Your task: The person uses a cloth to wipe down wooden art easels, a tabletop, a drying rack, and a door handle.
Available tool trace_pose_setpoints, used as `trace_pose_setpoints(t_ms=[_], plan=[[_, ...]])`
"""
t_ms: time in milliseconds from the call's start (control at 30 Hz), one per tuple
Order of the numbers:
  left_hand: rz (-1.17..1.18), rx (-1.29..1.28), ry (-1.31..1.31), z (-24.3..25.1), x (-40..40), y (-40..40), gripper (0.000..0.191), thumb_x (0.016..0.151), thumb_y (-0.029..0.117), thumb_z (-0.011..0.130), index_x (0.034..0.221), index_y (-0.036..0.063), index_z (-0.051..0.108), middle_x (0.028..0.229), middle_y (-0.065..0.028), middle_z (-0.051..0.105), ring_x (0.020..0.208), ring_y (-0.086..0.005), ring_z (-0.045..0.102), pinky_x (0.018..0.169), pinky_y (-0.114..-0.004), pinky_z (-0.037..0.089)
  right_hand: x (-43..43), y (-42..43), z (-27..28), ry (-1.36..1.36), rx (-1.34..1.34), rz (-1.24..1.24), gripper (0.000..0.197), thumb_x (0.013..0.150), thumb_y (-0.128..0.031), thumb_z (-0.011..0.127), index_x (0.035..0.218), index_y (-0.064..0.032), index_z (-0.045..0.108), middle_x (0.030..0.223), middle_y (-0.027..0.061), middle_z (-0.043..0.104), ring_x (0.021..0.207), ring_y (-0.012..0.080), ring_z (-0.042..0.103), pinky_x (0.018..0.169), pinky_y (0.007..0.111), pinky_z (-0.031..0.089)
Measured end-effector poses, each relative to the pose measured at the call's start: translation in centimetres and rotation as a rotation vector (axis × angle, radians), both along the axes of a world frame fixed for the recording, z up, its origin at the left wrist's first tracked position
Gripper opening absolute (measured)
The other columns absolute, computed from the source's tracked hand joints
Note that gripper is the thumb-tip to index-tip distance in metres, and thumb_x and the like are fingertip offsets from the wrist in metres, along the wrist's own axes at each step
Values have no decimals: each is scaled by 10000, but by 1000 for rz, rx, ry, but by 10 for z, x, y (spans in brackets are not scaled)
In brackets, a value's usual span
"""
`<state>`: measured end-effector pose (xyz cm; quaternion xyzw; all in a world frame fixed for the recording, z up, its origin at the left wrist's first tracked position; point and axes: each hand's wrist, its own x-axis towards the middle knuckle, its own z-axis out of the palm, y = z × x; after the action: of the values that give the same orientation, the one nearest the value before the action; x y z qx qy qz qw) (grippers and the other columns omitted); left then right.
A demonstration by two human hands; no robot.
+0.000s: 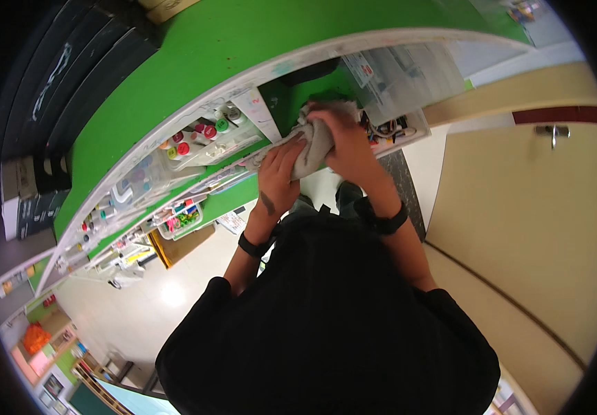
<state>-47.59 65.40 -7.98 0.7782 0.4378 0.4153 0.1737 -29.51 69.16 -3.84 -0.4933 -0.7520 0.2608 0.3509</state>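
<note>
Both hands are on a grey cloth [313,148] at the front of a green shelf compartment [324,85]. My left hand [280,168] grips the cloth's near left part, and a loose flap trails left along the shelf edge. My right hand [344,140], slightly blurred, holds its upper right side, with the fingertips bent over the folds. To the left, a clear tray of capped markers [210,136] stands on the same shelf. Right of the cloth is an open tray [418,127] of cables and small items, below a translucent plastic bin [407,78].
A white upright divider [257,111] stands just left of the cloth. Black boxes [78,72] stand on the green top [200,78]. Lower down are a basket of colourful items [180,223] and a cardboard box [187,246]. A beige door [527,207] is at the right.
</note>
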Motion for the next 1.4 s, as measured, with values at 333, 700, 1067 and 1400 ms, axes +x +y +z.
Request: trace_pose_setpoints(t_ms=[333,700,1067,1400], plan=[[-43,5,179,22,10,1,588,746,-120,518,1317,25,512,1327,-156,559,1195,-349,533,997,-428,448,5,17,-22,-94,327,-38,389,727,-6,632,1110,-69,596,1308,157,563,1249,360,499,1033,450,395],[33,-388,-331,-12,33,-66,589,832,-109,518,1404,-30,402,1271,-223,569,1126,-365,574,956,-406,465,15,-50,-30,71,241,203,504,752,120,508,1200,-85,612,1394,145,526,1312,336,465,1085,440,375],[-192,-177,-117,28,131,-71,697,696,-187,638,1341,30,485,1278,-206,572,1185,-378,567,991,-408,464,128,-120,3,360,-72,88,845,613,-116,871,1352,-105,463,1414,178,426,1255,364,501,1009,385,453],[-902,-275,0,71,243,-53,676,755,-30,658,1393,29,440,1313,-215,553,1202,-388,553,1015,-416,437,259,-199,49,177,16,-415,570,601,-79,832,1133,-76,627,1076,113,663,970,324,647,844,383,523]])
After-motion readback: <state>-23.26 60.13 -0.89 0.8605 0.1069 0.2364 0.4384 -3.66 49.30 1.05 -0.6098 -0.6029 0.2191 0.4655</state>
